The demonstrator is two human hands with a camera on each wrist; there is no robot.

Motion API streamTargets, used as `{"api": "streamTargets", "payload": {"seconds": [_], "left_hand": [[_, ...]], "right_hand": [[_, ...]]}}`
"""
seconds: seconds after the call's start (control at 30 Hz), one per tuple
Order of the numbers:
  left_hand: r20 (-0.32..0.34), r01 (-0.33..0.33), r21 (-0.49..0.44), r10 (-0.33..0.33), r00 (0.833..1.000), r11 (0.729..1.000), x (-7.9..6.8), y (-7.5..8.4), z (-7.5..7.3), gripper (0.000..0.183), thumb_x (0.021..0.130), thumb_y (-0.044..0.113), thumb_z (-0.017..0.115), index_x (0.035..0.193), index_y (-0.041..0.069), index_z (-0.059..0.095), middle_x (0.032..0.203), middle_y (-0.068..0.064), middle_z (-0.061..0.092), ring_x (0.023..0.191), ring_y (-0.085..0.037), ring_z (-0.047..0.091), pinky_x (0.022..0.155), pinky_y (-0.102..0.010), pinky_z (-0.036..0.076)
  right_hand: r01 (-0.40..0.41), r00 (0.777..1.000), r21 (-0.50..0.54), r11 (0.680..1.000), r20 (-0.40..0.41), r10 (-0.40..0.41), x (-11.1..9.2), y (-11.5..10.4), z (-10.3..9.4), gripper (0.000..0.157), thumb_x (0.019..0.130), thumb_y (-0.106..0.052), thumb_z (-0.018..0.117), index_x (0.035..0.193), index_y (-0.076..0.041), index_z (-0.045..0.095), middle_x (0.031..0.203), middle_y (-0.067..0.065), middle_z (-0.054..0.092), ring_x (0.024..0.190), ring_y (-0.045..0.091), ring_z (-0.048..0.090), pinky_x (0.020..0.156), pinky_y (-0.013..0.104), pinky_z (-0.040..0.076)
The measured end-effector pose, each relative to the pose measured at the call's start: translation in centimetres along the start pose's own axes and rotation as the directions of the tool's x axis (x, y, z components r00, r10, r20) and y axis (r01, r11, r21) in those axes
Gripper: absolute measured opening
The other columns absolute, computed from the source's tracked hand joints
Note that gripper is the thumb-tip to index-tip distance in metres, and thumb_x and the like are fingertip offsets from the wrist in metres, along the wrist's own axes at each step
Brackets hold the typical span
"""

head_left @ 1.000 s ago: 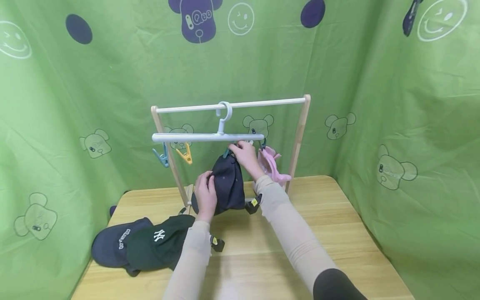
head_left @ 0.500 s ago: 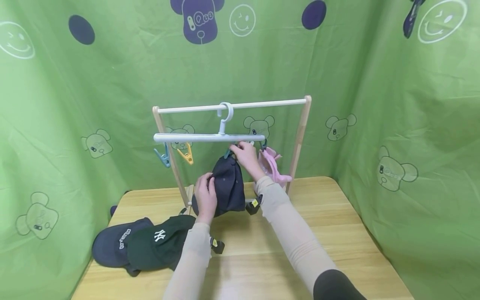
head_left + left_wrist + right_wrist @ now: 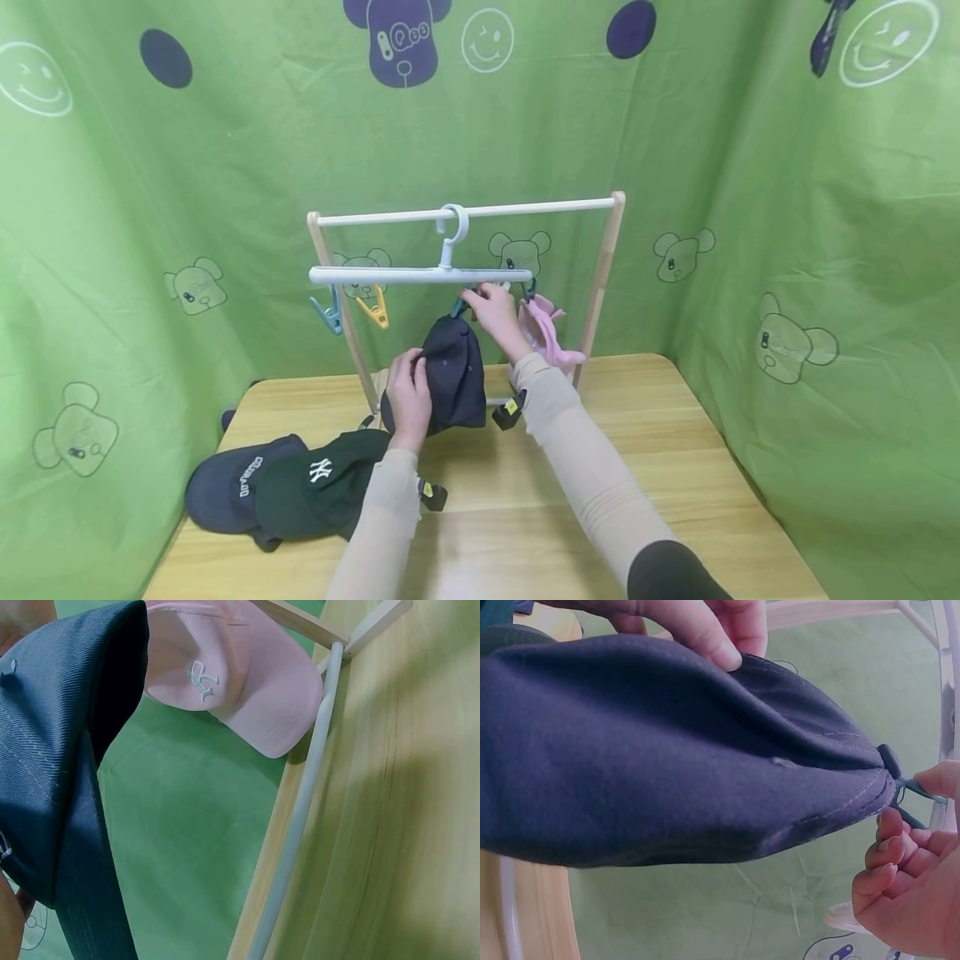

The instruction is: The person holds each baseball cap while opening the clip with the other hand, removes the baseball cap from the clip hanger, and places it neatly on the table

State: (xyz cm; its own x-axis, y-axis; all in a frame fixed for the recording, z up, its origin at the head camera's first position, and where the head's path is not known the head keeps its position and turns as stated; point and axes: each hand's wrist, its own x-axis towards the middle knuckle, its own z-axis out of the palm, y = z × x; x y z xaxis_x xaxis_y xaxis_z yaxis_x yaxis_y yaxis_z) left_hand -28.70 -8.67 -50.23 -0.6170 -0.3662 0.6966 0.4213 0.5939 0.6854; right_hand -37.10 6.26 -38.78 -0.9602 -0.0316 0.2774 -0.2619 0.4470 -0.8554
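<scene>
A navy baseball cap hangs below the pale blue hanger. My left hand grips its left side, thumb and fingers on the fabric. My right hand pinches a teal clip under the hanger bar. In the right wrist view, the handles of this clip lie between thumb and fingers, and its tip meets the crown by the cap's top button. I cannot tell whether the clip bites the fabric. To the right, a pink cap hangs from a dark clip.
A blue clip and a yellow clip hang at the hanger's left. The rack stands on the wooden table. At front left lie a dark green cap and a navy cap with lettering.
The navy cap and my left hand have shifted slightly left and down, away from the bar. My right hand stays at the teal clip.
</scene>
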Motion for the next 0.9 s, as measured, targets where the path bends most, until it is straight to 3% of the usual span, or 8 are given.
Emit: {"api": "streamTargets", "payload": {"seconds": [0.2,0.37,0.6,0.9], "left_hand": [[0.002,0.004,0.001,-0.004,1.0,1.0,-0.13,-0.09,-0.04,0.018,0.099,0.014,0.055,0.108,0.003,0.066,0.107,-0.016,0.065,0.1,-0.031,0.063,0.086,-0.044,0.052],[-0.003,0.0,-0.003,0.0,1.0,1.0,-0.19,-0.03,-0.17,0.017,0.098,0.012,0.056,0.108,0.003,0.066,0.106,-0.016,0.066,0.1,-0.031,0.064,0.086,-0.044,0.053],[0.008,0.001,0.009,-0.001,1.0,1.0,-0.22,-0.13,-0.41,0.017,0.098,0.013,0.056,0.108,0.004,0.067,0.107,-0.015,0.066,0.101,-0.032,0.063,0.087,-0.045,0.052],[0.006,-0.023,0.026,0.023,1.0,0.999,-0.22,-0.36,-0.65,0.016,0.098,0.013,0.056,0.107,0.005,0.067,0.106,-0.014,0.067,0.099,-0.031,0.063,0.087,-0.045,0.051]], "right_hand": [[-0.002,1.0,0.007,1.0,-0.003,0.002,-0.11,0.02,0.06,0.032,0.089,-0.036,0.062,0.067,-0.015,0.052,0.067,0.01,0.063,0.057,0.015,0.049,0.051,0.023,0.035],[-0.009,1.0,0.027,1.0,0.003,0.009,-0.2,0.03,0.03,0.032,0.09,-0.036,0.062,0.067,-0.015,0.05,0.073,0.016,0.065,0.058,0.016,0.049,0.051,0.024,0.035],[-0.005,1.0,0.026,1.0,0.003,0.005,-0.25,-0.05,-0.04,0.033,0.09,-0.036,0.061,0.067,-0.016,0.049,0.064,0.005,0.059,0.057,0.015,0.049,0.051,0.024,0.036],[-0.007,1.0,0.052,0.999,0.003,0.006,-0.25,-0.18,-0.05,0.031,0.091,-0.031,0.062,0.067,-0.015,0.05,0.062,0.001,0.056,0.057,0.015,0.049,0.05,0.023,0.036]]}}
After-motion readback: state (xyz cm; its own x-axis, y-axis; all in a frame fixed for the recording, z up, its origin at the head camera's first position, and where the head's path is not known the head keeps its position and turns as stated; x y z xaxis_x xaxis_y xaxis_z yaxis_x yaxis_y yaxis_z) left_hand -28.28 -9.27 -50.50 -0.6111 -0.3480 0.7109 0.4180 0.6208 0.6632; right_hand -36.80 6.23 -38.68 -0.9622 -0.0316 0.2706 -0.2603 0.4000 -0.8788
